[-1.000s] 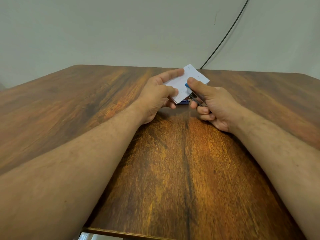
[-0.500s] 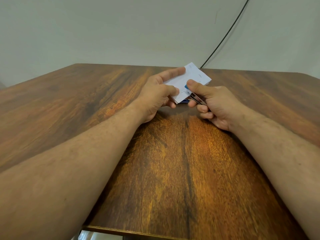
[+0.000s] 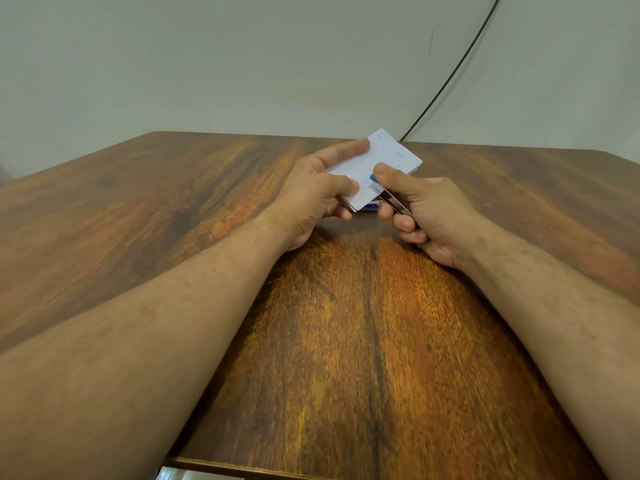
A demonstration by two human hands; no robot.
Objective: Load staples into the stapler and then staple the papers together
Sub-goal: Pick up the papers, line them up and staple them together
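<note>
Two bare forearms reaching forward over a dark, reddish-brown wooden table [image 3: 363, 341] with strong grain, meeting near its far middle. Left hand [image 3: 318, 199] pinching a small stack of white paper sheets [image 3: 384, 161] along its left edge, thumb on top near the lower corner, index finger stretched out along the upper edge, remaining fingers curled beneath. Stack held above the tabletop, tilted with its far corner raised, faint dark marks visible on the top sheet. Right hand [image 3: 426, 216] wrapped tight round a small stapler with a blue tip and silver metal body [image 3: 388, 199], thumb pressing down on the blue front end, other fingers folded under the metal arm. Stapler's front end lying over the right-hand edge of the papers, near the lower corner; cannot tell whether the sheets sit between its upper and lower parts, since the thumb and paper cover that spot. Small dark-blue object [image 3: 370, 206] partly hidden just below the lower corner of the stack, between the two hands, too obscured to identify. Thin black cable [image 3: 450, 71] running down the pale grey-green wall [image 3: 207, 64] to the table's back edge, behind the papers. Sliver of something pale [image 3: 180, 474] showing under the table's near edge.
</note>
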